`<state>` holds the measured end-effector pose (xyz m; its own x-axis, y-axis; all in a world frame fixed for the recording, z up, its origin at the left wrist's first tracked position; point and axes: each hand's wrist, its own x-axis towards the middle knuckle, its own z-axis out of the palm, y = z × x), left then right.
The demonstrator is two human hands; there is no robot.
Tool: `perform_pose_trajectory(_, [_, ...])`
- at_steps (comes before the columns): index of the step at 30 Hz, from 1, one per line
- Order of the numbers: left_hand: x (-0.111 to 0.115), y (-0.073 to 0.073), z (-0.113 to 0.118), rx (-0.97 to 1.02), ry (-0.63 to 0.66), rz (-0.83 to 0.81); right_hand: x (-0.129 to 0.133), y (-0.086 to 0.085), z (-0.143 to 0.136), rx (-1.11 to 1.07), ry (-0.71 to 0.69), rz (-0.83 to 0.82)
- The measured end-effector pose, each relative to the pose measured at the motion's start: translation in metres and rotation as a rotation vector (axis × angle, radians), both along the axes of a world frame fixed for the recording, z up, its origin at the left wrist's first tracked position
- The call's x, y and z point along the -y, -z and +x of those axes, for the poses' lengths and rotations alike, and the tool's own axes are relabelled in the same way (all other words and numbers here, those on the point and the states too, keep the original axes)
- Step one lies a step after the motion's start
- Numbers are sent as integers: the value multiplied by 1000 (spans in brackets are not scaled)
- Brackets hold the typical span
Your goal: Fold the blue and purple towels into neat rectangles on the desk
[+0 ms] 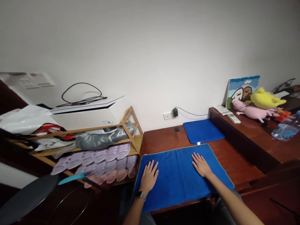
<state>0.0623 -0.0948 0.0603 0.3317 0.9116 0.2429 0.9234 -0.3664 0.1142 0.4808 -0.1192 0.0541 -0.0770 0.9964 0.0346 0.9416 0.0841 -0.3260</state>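
Observation:
A blue cloth [178, 178] with a pale green edge lies spread on the reddish-brown desk, its front edge reaching the desk's near side. My left hand [149, 177] rests flat on the cloth's left part, fingers apart, a watch on the wrist. On the right part lies my right hand [201, 165], also flat with its fingers stretched out. Neither hand holds anything. Behind the spread cloth, a second blue cloth [202, 130], seemingly folded, sits against the wall side with a small white tag at its front edge.
Right, a raised desk section [255, 140] bears a white remote [233, 118], plush toys [266, 98], a picture [242, 89] and a water bottle [284, 131]. Left stands a wooden rack [138, 142] with slippers [100, 156] and a white box [86, 120]. A plugged-in adapter [175, 112] trails a cord.

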Motion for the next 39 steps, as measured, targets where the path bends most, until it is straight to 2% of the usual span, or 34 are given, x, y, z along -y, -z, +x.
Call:
perform_pose_trajectory(4, [-10, 19, -15, -40, -119, -43, -7, 20, 22, 35, 38, 3])
perform_pose_trajectory(7, [-18, 19, -14, -17, -133, 15, -14, 21, 33, 31, 80, 42])
perform_pose_trajectory(9, [-31, 12, 6, 10, -92, 46, -28, 12, 20, 15, 73, 60])
perform_pose_trajectory(12, [-58, 1, 61, 30, 66, 18, -55, -5, -26, -13, -20, 55])
perform_pose_trajectory(14, [-75, 0, 93, 22, 154, -39, -71, -11, -56, -22, -88, 26])
perform_pose_trajectory(16, [-88, 4, 106, 6, 172, -100, -81, -10, -68, -20, -115, 0])
perform_pose_trajectory(17, [-93, 8, 102, -2, 150, -120, -84, -8, -65, -15, -103, -9])
perform_pose_trajectory(19, [-100, 16, 75, -16, 54, -120, -84, -2, -40, 6, -31, -20])
perform_pose_trajectory(22, [-106, 26, 13, -48, -100, -43, -77, 10, 24, 59, 127, -38])
perform_pose_trajectory(24, [-106, 29, -18, -64, -132, 5, -71, 18, 65, 88, 208, -40])
perform_pose_trajectory(27, [-106, 30, -33, -72, -160, 12, -66, 26, 102, 106, 242, -34])
perform_pose_trajectory(30, [-107, 27, -28, -66, -210, -31, -66, 26, 109, 112, 242, -51])
perform_pose_trajectory(33, [-107, 20, -22, -57, -268, -71, -70, 17, 97, 120, 254, -62])
perform_pose_trajectory(35, [-104, 13, -14, -44, -260, -56, -72, 8, 74, 116, 230, -11])
perform_pose_trajectory(37, [-98, 6, 7, -22, -145, -16, -73, -2, 36, 81, 138, 54])
perform_pose_trajectory(39, [-90, 3, 39, -8, 36, 2, -74, -10, -12, 26, -10, 79])
